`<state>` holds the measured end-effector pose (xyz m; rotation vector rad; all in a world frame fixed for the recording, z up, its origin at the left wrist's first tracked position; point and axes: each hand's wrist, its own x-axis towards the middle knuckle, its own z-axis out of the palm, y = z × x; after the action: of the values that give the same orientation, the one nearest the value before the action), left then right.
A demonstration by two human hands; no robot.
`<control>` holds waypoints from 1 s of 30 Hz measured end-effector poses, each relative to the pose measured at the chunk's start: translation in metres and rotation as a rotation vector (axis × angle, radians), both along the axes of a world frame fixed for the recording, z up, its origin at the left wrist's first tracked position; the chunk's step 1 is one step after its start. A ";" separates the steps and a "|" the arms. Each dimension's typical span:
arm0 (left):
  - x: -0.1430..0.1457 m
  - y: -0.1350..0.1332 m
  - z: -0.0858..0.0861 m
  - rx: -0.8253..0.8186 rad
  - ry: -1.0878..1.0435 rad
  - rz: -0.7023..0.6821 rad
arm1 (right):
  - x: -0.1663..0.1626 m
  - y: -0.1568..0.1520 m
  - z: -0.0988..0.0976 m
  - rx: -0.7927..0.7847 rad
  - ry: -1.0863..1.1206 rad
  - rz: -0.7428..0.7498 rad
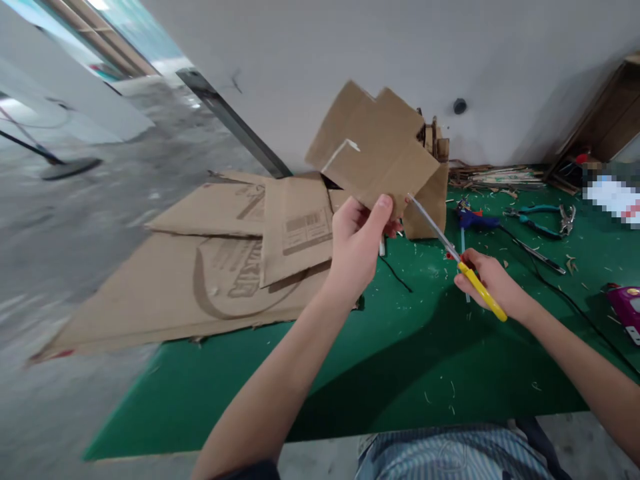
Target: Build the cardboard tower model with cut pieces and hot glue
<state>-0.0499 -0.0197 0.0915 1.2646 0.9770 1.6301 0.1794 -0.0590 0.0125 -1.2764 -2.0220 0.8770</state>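
A piece of brown cardboard [373, 137] with notched corners is raised above the table, pinched at its lower edge between the thumb and fingers of my left hand [361, 233]. A white strip runs across part of its face. My right hand [487, 277] is closed around the yellow handle of a pair of scissors [477, 285]. The blades point up and left, and their tip reaches the cardboard's lower right edge near my left fingers. Whether the tip touches the cardboard I cannot tell.
Large flat cardboard sheets [165, 287] overhang the left of the green table [240, 373]. A blue glue gun [475, 219] with a cord, teal-handled pliers [543, 220] and a slim knife-like tool [545, 259] lie right. A purple device [625, 307] sits at the right edge.
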 end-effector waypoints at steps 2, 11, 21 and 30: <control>-0.002 0.002 0.004 -0.014 0.087 -0.021 | -0.003 0.001 -0.002 0.028 0.021 -0.037; -0.016 0.001 0.013 0.030 0.511 -0.025 | -0.025 -0.001 -0.003 -0.030 0.134 -0.077; -0.027 -0.003 0.019 -0.075 0.651 -0.022 | -0.043 -0.003 -0.012 -0.009 0.104 -0.080; -0.023 -0.007 0.029 -0.010 0.663 -0.093 | -0.039 -0.010 -0.022 0.082 0.036 -0.086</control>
<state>-0.0732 -0.0267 0.1204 1.8667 1.2835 1.1376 0.1399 -0.0695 -0.0094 -1.2829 -1.9400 0.7635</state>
